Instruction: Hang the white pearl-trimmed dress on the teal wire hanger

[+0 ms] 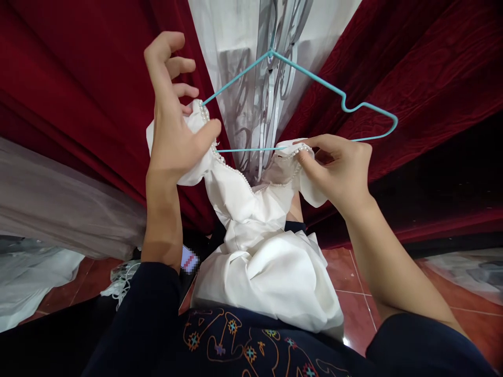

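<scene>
A white dress (251,199) with a pearl-beaded neckline and puffed sleeves spreads in front of me, its skirt bunched over my lap. The thin turquoise hanger (310,74) hangs above it. The hanger's left end goes into the dress's left shoulder; its bare right end sticks out above my right hand, and the lower bar crosses the neckline. My left hand (173,120) is at the left sleeve, fingers spread and curved, thumb apart beside the beads. My right hand (340,167) pinches the beaded edge at the right shoulder between thumb and fingers.
Dark red curtains (90,63) flank a whitish cloth and a grey metal frame (271,99) with curled bars. Pale fabric (51,277) lies at the left, above red floor tiles (353,309). A partly blurred phone-like object (189,260) shows beside my left forearm.
</scene>
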Available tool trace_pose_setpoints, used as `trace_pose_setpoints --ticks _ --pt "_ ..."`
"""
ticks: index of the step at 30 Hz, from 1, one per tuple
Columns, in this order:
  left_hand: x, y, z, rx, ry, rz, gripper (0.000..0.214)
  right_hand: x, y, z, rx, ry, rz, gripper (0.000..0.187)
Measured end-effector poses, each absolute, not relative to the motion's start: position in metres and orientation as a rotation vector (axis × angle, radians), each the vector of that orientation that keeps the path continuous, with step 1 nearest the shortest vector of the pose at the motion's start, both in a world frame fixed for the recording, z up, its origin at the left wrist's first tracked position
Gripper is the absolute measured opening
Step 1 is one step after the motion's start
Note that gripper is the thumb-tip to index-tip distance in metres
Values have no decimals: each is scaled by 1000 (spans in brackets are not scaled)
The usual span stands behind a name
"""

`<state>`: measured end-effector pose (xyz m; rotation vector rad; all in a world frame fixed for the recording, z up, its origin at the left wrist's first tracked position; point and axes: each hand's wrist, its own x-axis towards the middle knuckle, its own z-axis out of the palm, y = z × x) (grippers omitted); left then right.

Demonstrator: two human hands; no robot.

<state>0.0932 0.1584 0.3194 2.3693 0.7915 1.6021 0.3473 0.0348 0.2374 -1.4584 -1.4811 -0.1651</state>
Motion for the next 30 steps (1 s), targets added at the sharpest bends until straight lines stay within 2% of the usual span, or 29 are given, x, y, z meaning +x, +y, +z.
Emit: trace_pose_setpoints --ticks 1,2,5,7,9,11,15,18,23,26,30 --pt "93 148 318 2411 636 1574 82 347 35 238 -1459 -1482 -168 12" --pt "92 137 315 2451 484 1552 77 348 34 238 -1462 -1482 -173 12" --pt "94 109 292 2441 288 1343 36 348 34 238 -1477 -1487 -176 13" --pt "102 100 266 2300 352 1038 22 347 34 237 -1469 -1482 -181 14" --pt "116 100 237 1954 522 856 29 347 35 236 -1459 -1472 -185 16" --pt "133 105 214 1527 522 884 38 346 35 236 -1450 -1464 -189 17" --pt "165 112 202 1060 267 1101 30 343 34 230 -1388 -1465 -167 20" --pt "175 112 208 991 145 1293 23 347 30 211 -1260 -1387 -257 23" --pt "172 117 209 1120 252 1457 26 394 21 181 -1278 -843 -491 12" --pt "166 120 208 1190 331 1409 30 433 23 199 -1363 -818 -399 17" --pt "166 118 207 1152 322 1358 31 447 42 254 -1421 -940 -378 21"
